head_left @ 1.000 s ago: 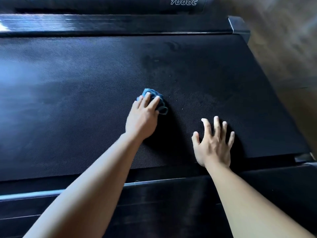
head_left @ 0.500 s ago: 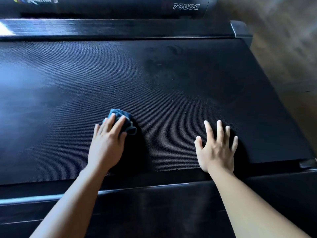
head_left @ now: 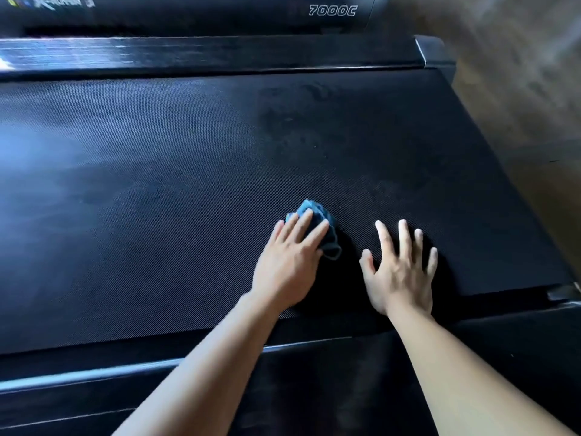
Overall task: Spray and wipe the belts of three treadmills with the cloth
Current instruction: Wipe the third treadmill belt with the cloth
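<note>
A black textured treadmill belt (head_left: 188, 190) fills most of the view. A bunched blue cloth (head_left: 325, 229) lies on it near the front right. My left hand (head_left: 290, 262) presses down on the cloth with straight fingers, and most of the cloth is hidden under the palm. My right hand (head_left: 401, 272) rests flat on the belt just to the right of the cloth, fingers spread, holding nothing. Darker smeared patches show on the belt (head_left: 292, 121) toward the back.
A black side rail (head_left: 94, 372) runs along the near edge and another rail (head_left: 220, 55) along the far edge. Beyond it is a second machine's side panel marked 7000C (head_left: 332, 10). Wooden floor (head_left: 518, 73) lies to the right.
My left hand slid the cloth left across the belt, then back right, ending close beside my right hand. The right hand stayed planted on the belt.
</note>
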`<state>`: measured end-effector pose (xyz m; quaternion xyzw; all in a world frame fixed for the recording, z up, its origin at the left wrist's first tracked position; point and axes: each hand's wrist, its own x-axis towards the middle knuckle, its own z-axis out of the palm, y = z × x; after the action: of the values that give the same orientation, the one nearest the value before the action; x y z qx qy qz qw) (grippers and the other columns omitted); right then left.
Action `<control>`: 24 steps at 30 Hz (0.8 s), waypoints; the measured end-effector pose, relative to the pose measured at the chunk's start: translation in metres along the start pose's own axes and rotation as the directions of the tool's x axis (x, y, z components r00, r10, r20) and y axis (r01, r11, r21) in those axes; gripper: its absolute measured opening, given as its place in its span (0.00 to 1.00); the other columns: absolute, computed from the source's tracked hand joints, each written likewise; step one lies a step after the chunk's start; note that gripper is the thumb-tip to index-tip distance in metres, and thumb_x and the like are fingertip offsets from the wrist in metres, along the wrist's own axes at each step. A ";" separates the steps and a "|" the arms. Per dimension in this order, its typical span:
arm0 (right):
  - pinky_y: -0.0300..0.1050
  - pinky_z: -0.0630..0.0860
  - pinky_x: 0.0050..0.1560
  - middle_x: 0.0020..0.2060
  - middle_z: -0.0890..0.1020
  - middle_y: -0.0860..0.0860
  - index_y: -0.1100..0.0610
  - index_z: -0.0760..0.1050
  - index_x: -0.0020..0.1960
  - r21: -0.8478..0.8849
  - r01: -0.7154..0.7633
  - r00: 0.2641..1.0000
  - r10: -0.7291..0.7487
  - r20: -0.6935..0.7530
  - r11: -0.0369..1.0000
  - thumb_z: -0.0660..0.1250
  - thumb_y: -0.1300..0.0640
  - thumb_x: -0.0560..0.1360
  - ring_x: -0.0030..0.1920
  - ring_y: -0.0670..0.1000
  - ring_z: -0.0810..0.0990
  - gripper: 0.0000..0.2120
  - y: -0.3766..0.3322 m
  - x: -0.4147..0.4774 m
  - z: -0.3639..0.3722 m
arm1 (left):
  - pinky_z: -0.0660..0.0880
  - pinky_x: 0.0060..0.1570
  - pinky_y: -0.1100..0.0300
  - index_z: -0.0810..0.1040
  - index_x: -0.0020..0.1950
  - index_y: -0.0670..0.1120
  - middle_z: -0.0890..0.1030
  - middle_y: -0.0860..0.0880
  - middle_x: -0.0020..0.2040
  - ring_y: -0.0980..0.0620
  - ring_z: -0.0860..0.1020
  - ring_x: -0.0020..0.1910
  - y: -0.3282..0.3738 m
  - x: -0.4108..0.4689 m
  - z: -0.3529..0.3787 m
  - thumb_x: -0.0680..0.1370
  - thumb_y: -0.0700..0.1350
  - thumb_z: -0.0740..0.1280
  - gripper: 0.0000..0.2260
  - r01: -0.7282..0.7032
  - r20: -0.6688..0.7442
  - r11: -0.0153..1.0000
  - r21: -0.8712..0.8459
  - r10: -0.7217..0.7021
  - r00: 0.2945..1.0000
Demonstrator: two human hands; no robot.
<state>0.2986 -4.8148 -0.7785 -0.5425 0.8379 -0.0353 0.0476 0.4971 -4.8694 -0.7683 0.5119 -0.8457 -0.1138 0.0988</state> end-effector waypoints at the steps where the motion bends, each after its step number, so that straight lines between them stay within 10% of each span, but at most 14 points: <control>1: 0.62 0.43 0.76 0.80 0.49 0.51 0.40 0.50 0.79 -0.002 0.001 1.000 -0.001 -0.004 1.000 0.52 0.39 0.78 0.79 0.56 0.46 0.30 -0.001 0.000 0.000 | 0.56 0.76 0.46 0.66 0.76 0.55 0.65 0.47 0.78 0.44 0.63 0.77 -0.001 -0.013 -0.001 0.80 0.53 0.59 0.24 0.009 0.000 1.000 -0.006 -0.009 1.000; 14: 0.63 0.44 0.76 0.80 0.51 0.52 0.42 0.53 0.79 0.019 0.007 1.000 -0.007 -0.022 1.000 0.53 0.39 0.78 0.79 0.58 0.48 0.30 -0.006 -0.002 -0.005 | 0.55 0.75 0.44 0.67 0.77 0.50 0.64 0.42 0.78 0.38 0.62 0.76 -0.084 -0.009 -0.028 0.81 0.50 0.59 0.23 0.343 -0.089 0.939 -0.021 -0.343 0.935; 24: 0.61 0.41 0.76 0.80 0.47 0.49 0.40 0.48 0.79 0.011 -0.009 1.000 0.009 0.015 1.000 0.51 0.39 0.78 0.79 0.55 0.44 0.30 -0.004 -0.001 -0.008 | 0.55 0.75 0.46 0.67 0.76 0.51 0.64 0.43 0.78 0.40 0.61 0.76 0.002 0.031 -0.003 0.80 0.49 0.62 0.23 0.061 -0.031 0.998 0.011 -0.060 0.998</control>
<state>0.3019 -4.8152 -0.7703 -0.5386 0.8399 -0.0356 0.0569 0.4818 -4.8964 -0.7635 0.5395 -0.8289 -0.1038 0.1055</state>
